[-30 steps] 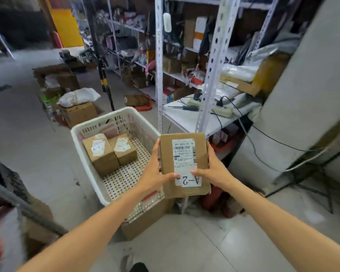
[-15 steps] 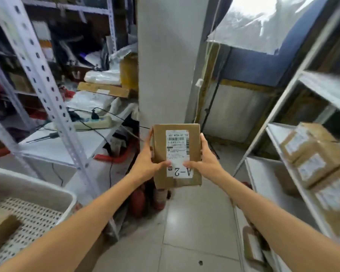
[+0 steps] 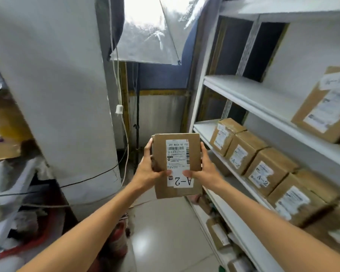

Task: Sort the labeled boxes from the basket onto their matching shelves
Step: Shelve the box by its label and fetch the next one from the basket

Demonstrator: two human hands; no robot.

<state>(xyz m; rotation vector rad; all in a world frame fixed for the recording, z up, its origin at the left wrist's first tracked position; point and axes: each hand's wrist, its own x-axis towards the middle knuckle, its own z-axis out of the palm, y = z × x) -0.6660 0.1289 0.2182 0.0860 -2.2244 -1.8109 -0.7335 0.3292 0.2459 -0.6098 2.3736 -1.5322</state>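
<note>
In the head view, the likeliest slip is looking like a mis-shelving: the A-2 box (image 3: 177, 165) is hanging in mid-air over the aisle floor, well short of the rack, and the upper shelf (image 3: 253, 95), where a box seemingly marked A-1 (image 3: 326, 107) is sitting, is running just above the middle shelf (image 3: 202, 125), where the row of A-2 boxes (image 3: 263, 171) is standing. Aiming a level too high would be putting it with the wrong label. The row is also filling much of its shelf, so pushing the box in carelessly would be risking a knock to a neighbour. A drop is looking possible too if one hand lets go early, since the box is being held only by its side edges. Both arms are reaching forward, nearly straight. The left hand (image 3: 148, 171) is gripping the left edge, thumb lying on the front face; the right hand (image 3: 206, 169) is mirroring it, thumb pressing on the label.
</note>
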